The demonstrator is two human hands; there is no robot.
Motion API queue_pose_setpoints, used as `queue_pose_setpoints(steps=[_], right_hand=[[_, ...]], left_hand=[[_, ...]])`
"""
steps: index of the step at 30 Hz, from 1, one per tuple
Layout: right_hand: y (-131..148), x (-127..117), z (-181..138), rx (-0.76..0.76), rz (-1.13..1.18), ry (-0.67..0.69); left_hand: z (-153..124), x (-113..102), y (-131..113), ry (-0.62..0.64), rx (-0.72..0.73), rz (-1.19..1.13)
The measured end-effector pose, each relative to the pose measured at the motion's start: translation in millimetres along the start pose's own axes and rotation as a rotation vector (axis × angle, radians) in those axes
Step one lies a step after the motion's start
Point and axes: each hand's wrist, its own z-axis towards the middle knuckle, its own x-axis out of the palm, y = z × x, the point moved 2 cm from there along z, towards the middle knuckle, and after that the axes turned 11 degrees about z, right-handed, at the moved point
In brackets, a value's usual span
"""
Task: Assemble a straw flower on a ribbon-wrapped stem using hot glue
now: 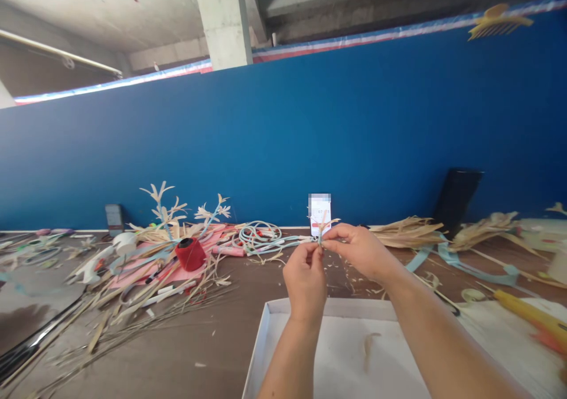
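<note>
My left hand is closed, its thumb and fingertips pinching the lower end of a small husk flower. The flower has thin pale petals spread at the top and a bit of light blue near its base. From the right, my right hand pinches the same flower just below the petals, thumb against forefinger. Both hands meet above the far edge of a shallow white box. Behind the flower stands a lit phone, partly covered by it.
Husk flowers on blue stems, a red thread spool and a coiled pale-blue cable lie left. Scissors rest at far left. Dry husks, blue tape and a yellow tool lie right. A blue partition closes the back.
</note>
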Motion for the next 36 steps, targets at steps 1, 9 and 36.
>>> queue_pose_setpoints(steps=[1,9,36], right_hand=[[0,-1,0,-0.024,-0.012,0.005],[-1,-7,1,-0.082,-0.173,0.011],[-7,18,-2,0.063,0.000,-0.125]], left_hand=[[0,0,0,0.007,0.001,0.009],[-1,2,3,0.037,-0.015,0.016],[0,0,6,-0.002,-0.029,0.208]])
